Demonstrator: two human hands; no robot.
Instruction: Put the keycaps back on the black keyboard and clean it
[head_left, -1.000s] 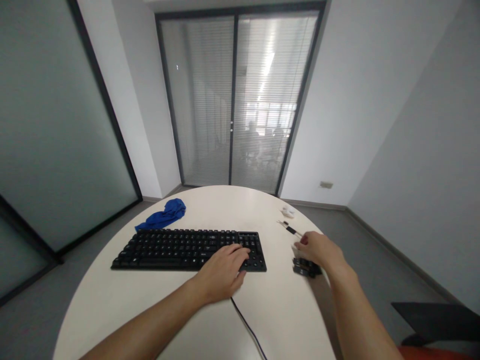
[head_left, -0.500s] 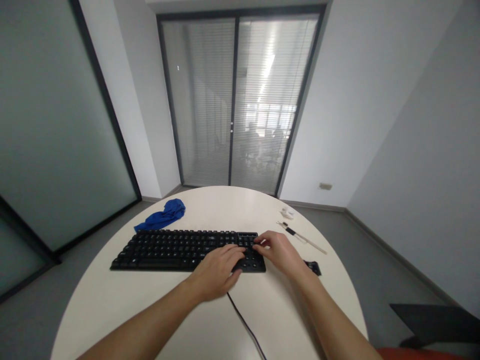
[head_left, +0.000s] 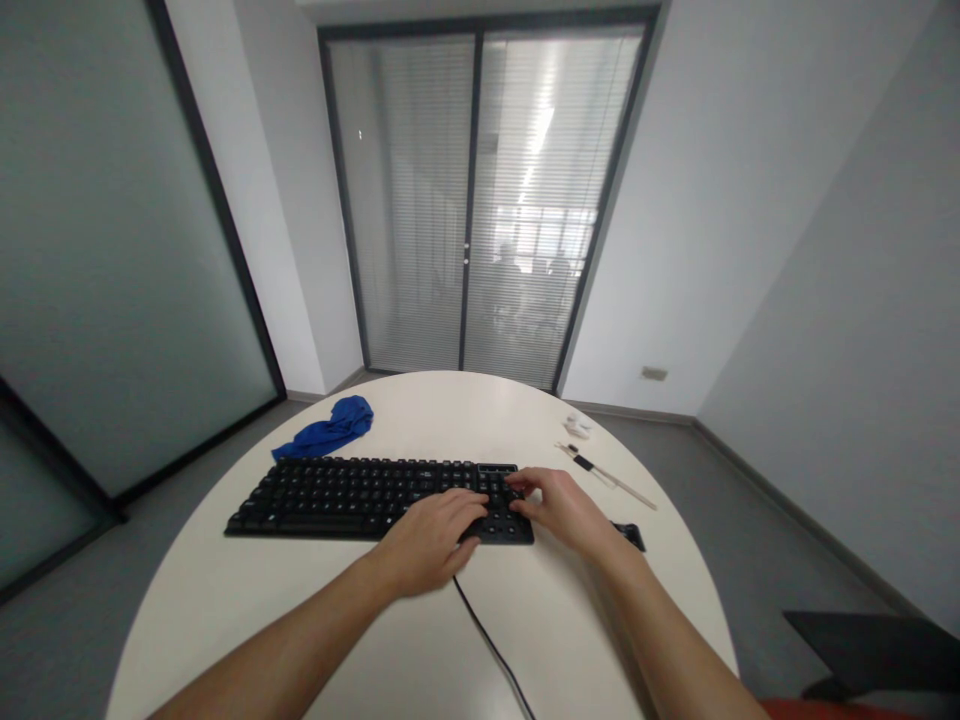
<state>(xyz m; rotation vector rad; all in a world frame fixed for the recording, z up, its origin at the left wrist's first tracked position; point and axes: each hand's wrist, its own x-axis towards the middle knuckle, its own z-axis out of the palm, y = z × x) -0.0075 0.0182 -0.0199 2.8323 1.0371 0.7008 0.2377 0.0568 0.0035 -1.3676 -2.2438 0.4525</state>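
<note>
A black keyboard [head_left: 330,497] lies across the round cream table [head_left: 360,630]. My left hand [head_left: 431,540] rests over its right part, palm down, with the fingers stretched over the keys and the thumb at the front edge. At the number pad on the right end is my right hand [head_left: 555,508], its thumb and index finger bent towards the keys with a gap between them. Nothing can be made out between those fingertips. A black cable [head_left: 487,635] runs from near my left hand towards the table's near side.
A crumpled blue cloth [head_left: 330,430] lies behind the keyboard at the left. On the right are a small white item [head_left: 577,427], a thin beige strip with a black band [head_left: 626,487] and a small black object [head_left: 630,536]. A black chair part [head_left: 870,645] stands at the lower right.
My right thumb and index finger have shifted slightly on the number pad. The left hand is almost where it was. The whole view has moved a little.
</note>
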